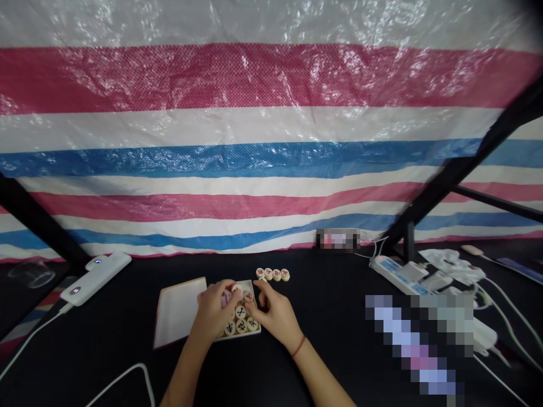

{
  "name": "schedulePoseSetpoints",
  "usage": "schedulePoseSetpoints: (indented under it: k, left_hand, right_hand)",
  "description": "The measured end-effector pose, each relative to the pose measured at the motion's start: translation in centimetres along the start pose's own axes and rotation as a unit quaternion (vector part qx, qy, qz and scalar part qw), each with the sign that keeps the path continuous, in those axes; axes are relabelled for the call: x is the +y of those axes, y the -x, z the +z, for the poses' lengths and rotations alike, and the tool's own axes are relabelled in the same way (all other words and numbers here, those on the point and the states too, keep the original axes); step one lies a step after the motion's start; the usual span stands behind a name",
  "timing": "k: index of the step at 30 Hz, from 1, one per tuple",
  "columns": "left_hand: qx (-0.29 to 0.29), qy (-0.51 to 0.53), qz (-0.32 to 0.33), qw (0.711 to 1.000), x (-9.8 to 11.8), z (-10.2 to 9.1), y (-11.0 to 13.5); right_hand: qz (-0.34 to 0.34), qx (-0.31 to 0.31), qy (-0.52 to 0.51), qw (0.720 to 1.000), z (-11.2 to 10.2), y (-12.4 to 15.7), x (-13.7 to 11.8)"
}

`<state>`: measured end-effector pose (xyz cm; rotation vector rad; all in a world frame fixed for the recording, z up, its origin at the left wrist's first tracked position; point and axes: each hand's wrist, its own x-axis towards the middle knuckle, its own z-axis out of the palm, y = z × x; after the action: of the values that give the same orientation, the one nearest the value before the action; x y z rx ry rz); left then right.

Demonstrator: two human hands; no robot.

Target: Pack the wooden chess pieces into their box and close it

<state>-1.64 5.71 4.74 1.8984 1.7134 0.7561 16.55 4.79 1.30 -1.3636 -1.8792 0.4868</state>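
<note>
A shallow white box [242, 334] holds several round Chinese chess pieces [241, 325] with black and red characters. My left hand [215, 310] is over the box's left side, its fingers curled round a Chinese chess piece [226, 298] that shows only in part. My right hand [276, 314] is at the box's right edge, thumb and index finger apart. Close to its index fingertip lies another piece, partly covered. Behind the box, a short row of red-marked pieces [276, 275] lies on the black table.
The box lid [180, 312] lies inside up, left of the box. A white cabled device [97, 278] is at the left. On the right are a power strip [399, 273] with plugs, white cables and blurred objects. A striped plastic sheet [237, 164] hangs behind.
</note>
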Motion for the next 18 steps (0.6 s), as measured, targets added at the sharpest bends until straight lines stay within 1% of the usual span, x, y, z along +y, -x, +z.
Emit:
schedulePoseSetpoints:
  k: [2,3,7,11,12,14,16,18]
  left_hand:
    - [-0.018,0.091,0.009,0.996,0.4,0.5,0.1]
    - [-0.026,0.128,0.008,0.991,0.6,0.7,0.2]
    - [-0.028,0.234,-0.022,0.971,1.0,1.6,0.4]
    - [-0.033,0.3,-0.03,0.953,0.4,2.9,0.2]
    - [-0.023,0.305,-0.035,0.951,0.1,3.2,0.1]
    - [0.021,0.313,-0.056,0.948,-0.4,3.8,-0.1]
    - [0.079,0.332,-0.073,0.937,-0.9,4.1,-0.3]
    - [0.113,0.345,-0.079,0.928,-1.3,4.1,-0.5]
  right_hand:
    - [-0.039,0.001,-0.026,0.999,-0.1,0.1,-0.4]
    - [-0.048,0.002,-0.038,0.998,-0.1,0.2,-0.6]
    - [-0.048,0.022,-0.061,0.997,0.2,0.3,-0.7]
    - [-0.048,0.035,-0.049,0.997,0.0,0.1,-0.3]
    - [-0.047,0.045,-0.041,0.997,-0.2,0.0,-0.2]
    - [-0.032,0.075,-0.026,0.996,-0.8,-0.3,0.3]
    - [-0.002,0.109,-0.018,0.994,-1.7,-0.6,0.9]
    - [0.032,0.127,-0.007,0.991,-2.4,-0.8,1.7]
